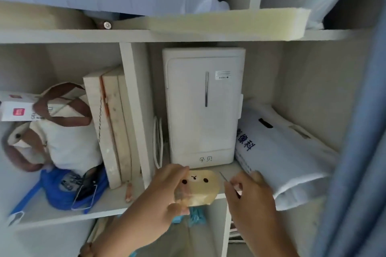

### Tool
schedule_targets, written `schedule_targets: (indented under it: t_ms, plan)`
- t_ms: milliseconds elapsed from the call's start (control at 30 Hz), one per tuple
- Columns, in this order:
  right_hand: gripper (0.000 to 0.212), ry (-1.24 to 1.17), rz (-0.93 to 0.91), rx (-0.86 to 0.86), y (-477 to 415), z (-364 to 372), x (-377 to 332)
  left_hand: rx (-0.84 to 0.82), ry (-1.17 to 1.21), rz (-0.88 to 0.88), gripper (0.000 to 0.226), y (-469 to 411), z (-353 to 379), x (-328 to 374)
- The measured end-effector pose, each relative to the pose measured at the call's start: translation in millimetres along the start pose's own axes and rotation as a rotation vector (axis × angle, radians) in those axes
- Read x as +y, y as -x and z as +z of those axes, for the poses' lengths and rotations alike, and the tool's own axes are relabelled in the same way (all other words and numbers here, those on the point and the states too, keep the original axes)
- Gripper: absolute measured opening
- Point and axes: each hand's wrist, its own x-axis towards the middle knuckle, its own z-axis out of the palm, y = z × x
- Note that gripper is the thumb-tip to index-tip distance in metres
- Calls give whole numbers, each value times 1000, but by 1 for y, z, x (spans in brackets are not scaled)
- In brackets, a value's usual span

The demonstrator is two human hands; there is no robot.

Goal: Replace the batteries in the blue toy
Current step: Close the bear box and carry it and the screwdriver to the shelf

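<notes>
In front of the shelf edge, my left hand [160,194] grips a soft yellowish translucent pouch [200,190] with a small cartoon face on it. To the right of the pouch, my right hand [250,194] pinches a thin metal rod [222,176] between thumb and fingers, its tip pointing up and left toward the pouch. A turquoise-blue thing [195,217] shows just below the pouch, mostly hidden, and I cannot tell what it is. No batteries are in sight.
A white appliance [204,106] stands on the shelf [117,204] behind my hands, beside a white plastic bag [282,152]. Wooden boards [112,127], a canvas tote [66,135] and a blue cap [62,190] fill the left compartment. A blue curtain [359,152] hangs at right.
</notes>
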Motion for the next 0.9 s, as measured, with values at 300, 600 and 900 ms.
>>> schedule_targets:
  t_ms: [300, 600, 900]
  plan:
    - [21, 160, -39, -73, -29, 19, 7, 22, 35, -36, 65, -11, 20, -12]
    - [25, 221, -17, -173, -38, 31, 8, 3, -82, -74, 73, -26, 29, -17]
    - [23, 178, -19, -151, -37, 34, 10, 56, -106, -178, 71, -29, 33, -6]
